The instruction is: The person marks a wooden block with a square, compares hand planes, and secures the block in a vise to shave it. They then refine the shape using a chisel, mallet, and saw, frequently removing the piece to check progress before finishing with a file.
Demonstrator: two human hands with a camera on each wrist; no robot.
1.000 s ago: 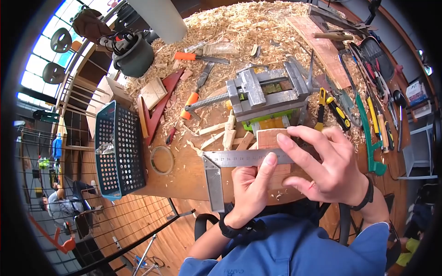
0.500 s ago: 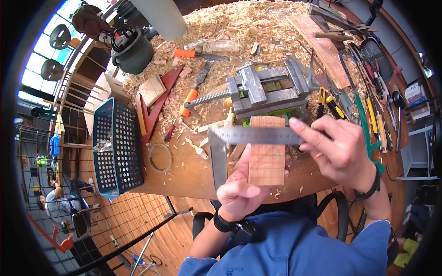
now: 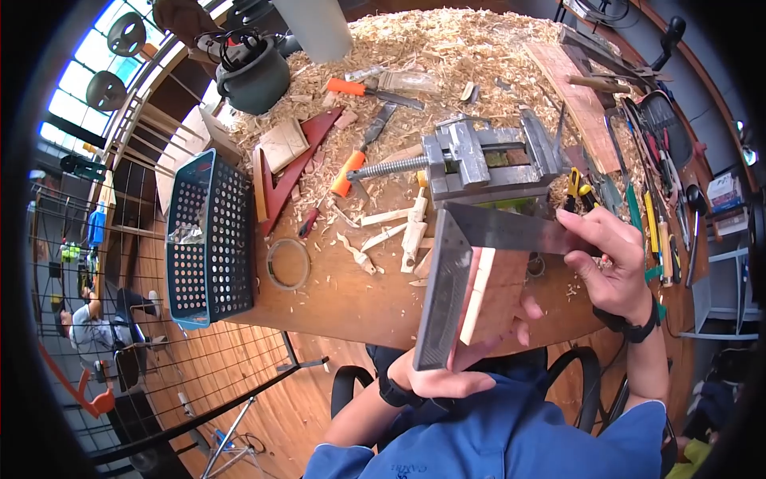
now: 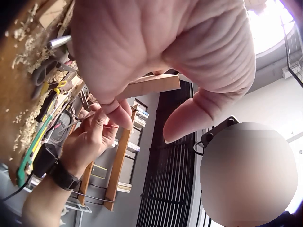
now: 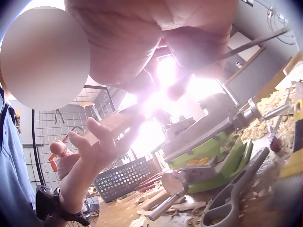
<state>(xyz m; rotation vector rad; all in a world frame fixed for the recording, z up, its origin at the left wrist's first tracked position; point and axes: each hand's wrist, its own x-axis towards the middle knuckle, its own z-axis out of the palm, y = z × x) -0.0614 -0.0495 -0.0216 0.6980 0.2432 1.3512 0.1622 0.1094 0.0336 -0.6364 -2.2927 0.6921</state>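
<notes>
My left hand point(image 3: 455, 377) holds a wooden block point(image 3: 504, 283) from below, with its fingers behind the block and its thumb standing off from it. In the left wrist view, the block's edge point(image 4: 156, 86) shows past the palm. My right hand point(image 3: 610, 259) pinches the blade end of a steel try square point(image 3: 444, 299) between thumb and fingers. The square is tilted, its stock at the block's left side and its blade crossing the block's far end. Glare washes out the right fingertips in the right wrist view.
A metal vise point(image 3: 487, 156) stands just beyond the hands. Wood shavings point(image 3: 447, 40) cover the back of the bench. Orange-handled chisels point(image 3: 348, 174), a tape roll point(image 3: 288, 264) and a perforated basket point(image 3: 231, 239) lie left; cutters and other hand tools line the right side.
The square has swung from lying flat across the block to a tilted pose, its stock now beside the block. Both hands have shifted, and the block has turned to show its left side.
</notes>
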